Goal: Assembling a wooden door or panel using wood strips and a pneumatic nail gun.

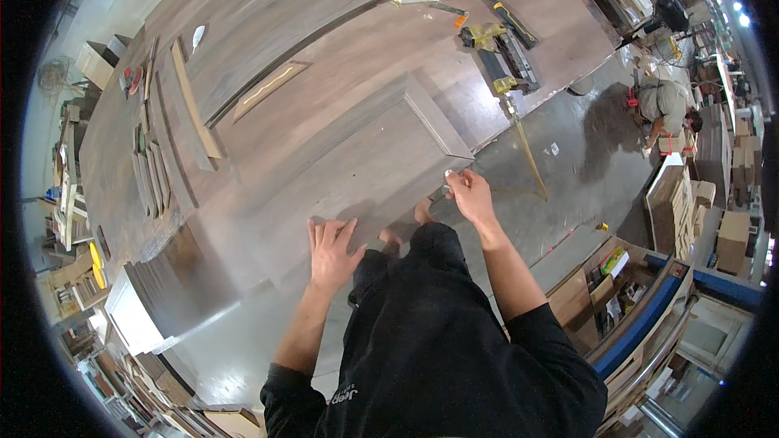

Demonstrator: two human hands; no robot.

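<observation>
A grey-brown wooden panel [357, 152] edged with moulding [430, 118] lies on a broad worktable [560, 0], before a person in a black shirt [430, 341]. The left hand [331, 251] is unclenched, fingers spread at the panel's near edge. The right hand [472, 196] curls by its right corner; I can't tell whether it grips anything. Beyond lie a nail gun [492, 63] and hammer [505, 12].
</observation>
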